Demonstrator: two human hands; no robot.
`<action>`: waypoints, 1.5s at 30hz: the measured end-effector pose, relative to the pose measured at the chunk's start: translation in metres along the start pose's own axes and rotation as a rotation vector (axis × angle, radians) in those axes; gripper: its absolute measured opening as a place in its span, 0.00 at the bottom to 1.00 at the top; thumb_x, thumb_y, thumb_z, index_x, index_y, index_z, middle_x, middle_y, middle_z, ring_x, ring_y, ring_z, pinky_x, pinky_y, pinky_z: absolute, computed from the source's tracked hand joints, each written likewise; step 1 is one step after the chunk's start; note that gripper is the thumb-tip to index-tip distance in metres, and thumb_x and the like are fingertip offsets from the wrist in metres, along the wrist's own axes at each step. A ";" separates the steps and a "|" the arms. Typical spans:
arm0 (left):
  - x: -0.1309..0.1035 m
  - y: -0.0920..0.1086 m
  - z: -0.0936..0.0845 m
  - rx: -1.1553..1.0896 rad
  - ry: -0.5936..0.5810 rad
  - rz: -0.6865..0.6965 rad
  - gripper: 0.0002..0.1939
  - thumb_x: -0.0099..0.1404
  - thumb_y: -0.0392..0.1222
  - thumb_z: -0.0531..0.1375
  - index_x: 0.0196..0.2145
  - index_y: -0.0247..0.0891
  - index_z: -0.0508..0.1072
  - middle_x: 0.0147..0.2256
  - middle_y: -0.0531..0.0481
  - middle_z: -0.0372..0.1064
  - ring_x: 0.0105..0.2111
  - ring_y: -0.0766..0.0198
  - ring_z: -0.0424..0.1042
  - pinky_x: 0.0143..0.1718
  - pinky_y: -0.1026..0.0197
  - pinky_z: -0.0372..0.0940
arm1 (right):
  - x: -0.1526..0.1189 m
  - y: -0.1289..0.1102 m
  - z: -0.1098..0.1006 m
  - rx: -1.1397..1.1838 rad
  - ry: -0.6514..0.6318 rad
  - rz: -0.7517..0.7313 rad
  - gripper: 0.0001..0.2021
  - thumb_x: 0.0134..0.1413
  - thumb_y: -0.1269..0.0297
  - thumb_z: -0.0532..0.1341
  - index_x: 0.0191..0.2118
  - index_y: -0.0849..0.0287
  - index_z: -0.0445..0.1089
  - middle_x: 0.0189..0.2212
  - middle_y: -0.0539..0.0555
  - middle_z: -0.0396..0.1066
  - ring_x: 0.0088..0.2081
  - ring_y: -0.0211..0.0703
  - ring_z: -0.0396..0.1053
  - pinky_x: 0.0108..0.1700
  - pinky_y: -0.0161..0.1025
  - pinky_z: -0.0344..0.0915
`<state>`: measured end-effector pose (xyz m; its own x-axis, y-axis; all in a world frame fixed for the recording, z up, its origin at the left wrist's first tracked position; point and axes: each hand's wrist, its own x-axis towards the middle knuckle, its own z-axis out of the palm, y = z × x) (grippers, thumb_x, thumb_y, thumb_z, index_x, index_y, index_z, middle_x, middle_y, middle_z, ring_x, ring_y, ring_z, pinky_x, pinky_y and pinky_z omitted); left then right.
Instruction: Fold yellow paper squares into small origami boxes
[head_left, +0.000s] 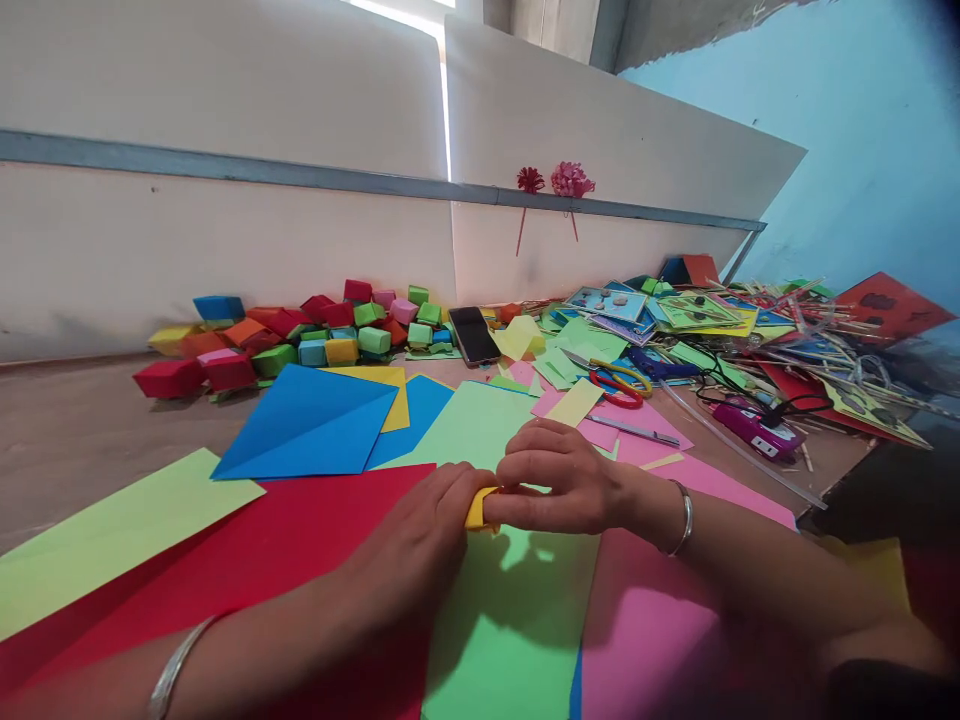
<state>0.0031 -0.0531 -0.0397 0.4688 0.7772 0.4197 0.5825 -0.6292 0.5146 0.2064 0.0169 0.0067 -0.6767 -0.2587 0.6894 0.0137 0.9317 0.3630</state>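
Note:
A small piece of folded yellow paper (pixel 480 510) is pinched between my two hands, largely covered by the fingers. My left hand (pixel 435 520) closes on its left side, and my right hand (pixel 559 480) grips it from the right with curled fingers. Both hands are just above a light green sheet (pixel 510 620). Red paper (pixel 330 530) spreads to the left of it and pink paper (pixel 652 610) to the right. Past the hands lie a blue sheet (pixel 311 420) with crease lines and a small pale yellow strip (pixel 574 403).
Several coloured paper cubes (pixel 341 350) are piled along the wall, beside a phone (pixel 473 335). Right of centre lie scissors (pixel 615 385), a cutter knife (pixel 637 430) and a purple glue gun (pixel 757 430) with its cord. Sticks and cards heap up at the right.

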 end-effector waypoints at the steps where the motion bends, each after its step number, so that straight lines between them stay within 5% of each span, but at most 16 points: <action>1: 0.000 0.000 0.000 0.024 0.005 0.019 0.12 0.69 0.33 0.47 0.43 0.40 0.68 0.34 0.51 0.68 0.32 0.62 0.66 0.32 0.62 0.64 | 0.001 -0.001 0.000 -0.007 -0.012 0.013 0.06 0.63 0.72 0.59 0.34 0.60 0.71 0.31 0.51 0.67 0.36 0.37 0.62 0.38 0.36 0.61; 8: 0.008 -0.005 -0.006 0.239 0.121 0.119 0.15 0.60 0.26 0.48 0.40 0.38 0.67 0.33 0.48 0.68 0.32 0.60 0.67 0.31 0.61 0.64 | 0.003 -0.003 0.003 0.112 0.038 0.279 0.13 0.65 0.67 0.57 0.27 0.59 0.69 0.31 0.52 0.67 0.35 0.37 0.63 0.39 0.36 0.64; 13: 0.006 -0.015 -0.003 0.176 0.083 0.065 0.17 0.57 0.26 0.47 0.41 0.38 0.66 0.37 0.46 0.71 0.36 0.58 0.71 0.34 0.58 0.68 | -0.003 0.000 0.011 0.117 0.021 0.261 0.05 0.63 0.65 0.60 0.36 0.59 0.73 0.41 0.56 0.72 0.45 0.41 0.67 0.47 0.41 0.67; 20: 0.006 -0.015 0.000 0.224 0.170 0.068 0.16 0.55 0.27 0.48 0.39 0.39 0.67 0.34 0.47 0.68 0.34 0.57 0.67 0.33 0.57 0.66 | 0.001 -0.005 0.009 0.340 -0.006 0.387 0.09 0.61 0.68 0.61 0.29 0.60 0.66 0.40 0.57 0.74 0.42 0.38 0.70 0.46 0.38 0.71; 28: 0.013 0.005 -0.015 -0.162 -0.122 -0.141 0.09 0.64 0.38 0.48 0.38 0.39 0.67 0.34 0.49 0.70 0.32 0.61 0.68 0.33 0.60 0.67 | -0.006 0.002 0.017 0.178 0.025 0.258 0.16 0.65 0.59 0.57 0.27 0.61 0.68 0.39 0.57 0.76 0.42 0.40 0.71 0.46 0.40 0.70; 37: 0.011 -0.001 -0.004 -0.209 0.058 -0.116 0.07 0.68 0.46 0.51 0.37 0.41 0.65 0.29 0.53 0.74 0.25 0.65 0.72 0.26 0.64 0.65 | -0.005 0.001 0.012 0.216 0.070 0.266 0.15 0.64 0.56 0.57 0.30 0.61 0.67 0.40 0.60 0.75 0.44 0.40 0.71 0.48 0.40 0.71; 45: 0.011 -0.003 -0.006 -0.285 0.057 -0.067 0.07 0.70 0.41 0.50 0.41 0.41 0.67 0.31 0.52 0.76 0.27 0.65 0.76 0.29 0.64 0.71 | -0.006 0.003 0.013 0.352 0.142 0.341 0.05 0.60 0.70 0.62 0.32 0.62 0.66 0.39 0.60 0.73 0.42 0.38 0.72 0.45 0.37 0.73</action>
<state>0.0022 -0.0423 -0.0320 0.3925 0.8209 0.4149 0.3971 -0.5581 0.7286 0.2011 0.0246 -0.0045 -0.5700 0.0661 0.8190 -0.0490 0.9923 -0.1142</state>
